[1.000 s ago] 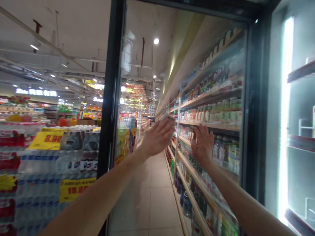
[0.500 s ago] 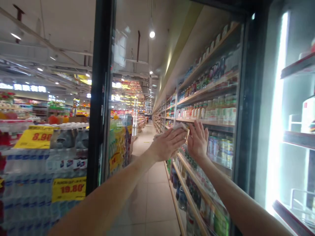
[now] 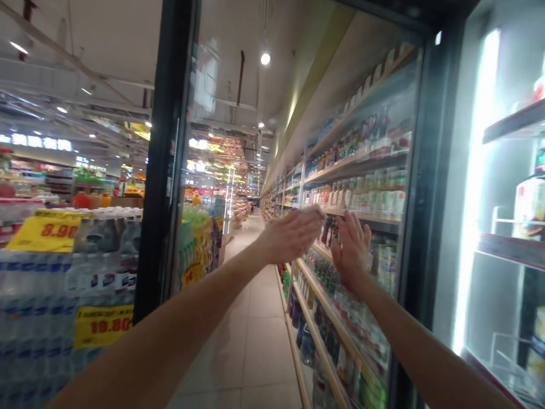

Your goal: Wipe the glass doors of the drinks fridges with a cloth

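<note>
The left hand (image 3: 289, 237) lies against or just before the glass door (image 3: 221, 51), fingers straight and side by side, a pale cloth (image 3: 314, 211) showing past their far edge; whether they grip it or merely press it is hidden. Just right of them, across a narrow gap, the right hand (image 3: 351, 250) is raised with fingers open and apart; whether they touch the pane I cannot tell. The wide stretch of pane runs up from the fingers to the top frame bar (image 3: 392, 17). Left of the left fingers, the dark frame post (image 3: 164, 142) stands well apart; the hinge-side post (image 3: 419, 187) is closer, right of the right fingers. Past that, farther right, is the lit cooler interior (image 3: 460, 227). Beyond the pane, drink shelves (image 3: 361, 165) run behind the right fingers.
</note>
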Action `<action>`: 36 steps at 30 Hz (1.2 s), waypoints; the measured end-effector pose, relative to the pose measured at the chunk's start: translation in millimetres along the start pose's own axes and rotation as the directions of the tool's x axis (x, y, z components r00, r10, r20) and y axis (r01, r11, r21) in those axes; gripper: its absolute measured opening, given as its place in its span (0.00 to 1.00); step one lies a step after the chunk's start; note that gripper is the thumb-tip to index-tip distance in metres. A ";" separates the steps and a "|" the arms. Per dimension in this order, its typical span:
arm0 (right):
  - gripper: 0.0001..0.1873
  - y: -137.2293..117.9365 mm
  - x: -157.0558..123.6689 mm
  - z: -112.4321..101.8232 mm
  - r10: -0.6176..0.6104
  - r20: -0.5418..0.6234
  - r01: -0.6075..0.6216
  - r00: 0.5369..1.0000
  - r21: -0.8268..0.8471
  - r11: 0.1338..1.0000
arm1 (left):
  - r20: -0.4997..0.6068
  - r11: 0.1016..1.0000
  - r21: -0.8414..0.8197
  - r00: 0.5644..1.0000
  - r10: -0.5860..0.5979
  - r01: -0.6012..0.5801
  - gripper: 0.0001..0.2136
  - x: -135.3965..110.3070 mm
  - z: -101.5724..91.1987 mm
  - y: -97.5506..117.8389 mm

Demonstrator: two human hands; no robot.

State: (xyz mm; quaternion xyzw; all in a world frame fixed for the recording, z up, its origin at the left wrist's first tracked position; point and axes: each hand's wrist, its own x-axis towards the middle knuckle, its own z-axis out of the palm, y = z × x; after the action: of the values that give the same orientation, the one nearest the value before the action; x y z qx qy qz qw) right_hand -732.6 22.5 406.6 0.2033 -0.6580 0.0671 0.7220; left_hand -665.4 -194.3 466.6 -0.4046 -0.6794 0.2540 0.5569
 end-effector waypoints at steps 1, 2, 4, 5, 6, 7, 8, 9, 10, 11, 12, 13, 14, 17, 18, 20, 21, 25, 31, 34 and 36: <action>0.28 -0.3 0.0 0.1 0.003 0.002 -0.003 1.000 0.002 1.000 | -0.047 0.985 0.032 0.985 -0.166 0.168 0.22 1.7 -4.3 -8.2; 0.28 -0.3 0.0 0.0 0.004 0.002 -0.004 1.000 0.003 1.000 | -0.096 0.942 0.055 0.941 -0.325 0.331 0.23 3.4 -8.3 -15.1; 0.28 0.0 0.2 -0.4 0.013 0.010 -0.013 1.000 0.008 1.000 | -0.147 0.854 0.075 0.853 -0.501 0.515 0.23 5.3 -12.6 -19.2; 0.28 0.3 0.2 -0.7 0.017 0.014 -0.017 1.000 0.010 1.000 | -0.129 0.865 0.079 0.865 -0.484 0.496 0.23 5.0 -12.4 -15.8; 0.29 0.6 0.2 -1.0 0.017 0.019 -0.018 1.000 0.013 1.000 | -0.089 0.910 0.075 0.912 -0.400 0.407 0.23 3.7 -11.1 -10.5; 0.29 0.8 0.2 -1.3 0.018 0.022 -0.018 1.000 0.016 1.000 | -0.038 0.958 0.064 0.960 -0.279 0.281 0.22 1.6 -9.3 -5.1; 0.29 0.9 0.2 -1.5 0.019 0.023 -0.020 1.000 0.019 1.000 | 0.007 0.985 0.050 0.986 -0.166 0.166 0.21 -1.4 -8.0 -2.1; 0.29 0.8 0.1 -1.6 0.021 0.022 -0.021 1.000 0.022 1.000 | 0.034 0.994 0.043 0.994 -0.104 0.103 0.21 -5.2 -8.0 -3.1; 0.29 0.7 0.1 -1.7 0.020 0.017 -0.020 1.000 0.025 0.999 | 0.035 0.992 0.052 0.992 -0.119 0.117 0.21 -9.7 -9.8 -8.9; 0.28 0.5 0.2 -1.7 0.017 0.008 -0.017 1.000 0.026 1.000 | 0.000 0.974 0.075 0.977 -0.214 0.213 0.21 -14.7 -13.5 -18.9; 0.28 0.3 0.2 -1.7 0.014 -0.001 -0.014 1.000 0.025 1.000 | -0.067 0.926 0.099 0.931 -0.359 0.364 0.22 -20.1 -18.6 -31.5; 0.27 0.1 0.4 -1.7 0.012 -0.009 -0.012 1.000 0.023 1.000 | -0.150 0.846 0.107 0.850 -0.505 0.522 0.23 -25.8 -24.2 -44.2; 0.27 -0.1 0.5 -1.7 0.009 -0.010 -0.009 1.000 0.020 1.000 | -0.229 0.753 0.096 0.750 -0.620 0.651 0.23 -31.6 -29.5 -54.4; 0.26 -0.4 0.8 -1.9 0.006 -0.006 -0.006 1.000 0.017 1.000 | -0.325 0.620 0.062 0.603 -0.728 0.782 0.25 -47.8 -35.0 -52.8; 0.26 -0.5 0.7 -1.9 0.006 -0.010 -0.005 1.000 0.022 1.000 | -0.294 0.680 0.081 0.669 -0.683 0.729 0.25 -52.5 -33.0 -42.0; 0.27 -0.6 0.5 -1.9 0.002 -0.020 -0.001 1.000 0.030 1.000 | -0.162 0.875 0.121 0.879 -0.449 0.469 0.25 -59.9 -26.9 -17.5; 0.27 -0.6 0.3 -1.7 0.004 -0.023 -0.003 1.000 0.031 1.000 | -0.090 0.939 0.124 0.946 -0.312 0.322 0.25 -62.4 -24.5 -9.3; 0.28 -1.1 -0.1 -0.4 0.014 -0.013 -0.013 1.000 0.019 1.000 | -0.133 0.883 0.154 0.895 -0.426 0.443 0.23 -60.6 -27.7 -27.3; 0.29 -0.8 -0.1 0.7 0.021 -0.017 -0.021 1.000 0.033 0.999 | -0.211 0.809 0.137 0.814 -0.541 0.572 0.23 -25.3 -21.6 -35.9; 0.28 0.1 -0.2 0.2 0.003 -0.021 -0.003 1.000 0.028 1.000 | -0.019 0.969 0.116 0.976 -0.216 0.217 0.21 -12.5 -15.4 -23.5; 0.28 0.8 -0.2 0.1 -0.011 -0.034 0.011 0.999 0.017 1.000 | -0.018 0.959 0.116 0.966 -0.257 0.257 0.21 -9.7 -20.3 -38.4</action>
State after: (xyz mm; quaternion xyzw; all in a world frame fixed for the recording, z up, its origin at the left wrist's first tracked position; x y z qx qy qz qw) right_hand -733.0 23.2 406.6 0.2121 -0.6439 0.0722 0.7316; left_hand -655.6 -225.4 496.9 -0.2799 -0.7093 0.2185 0.6089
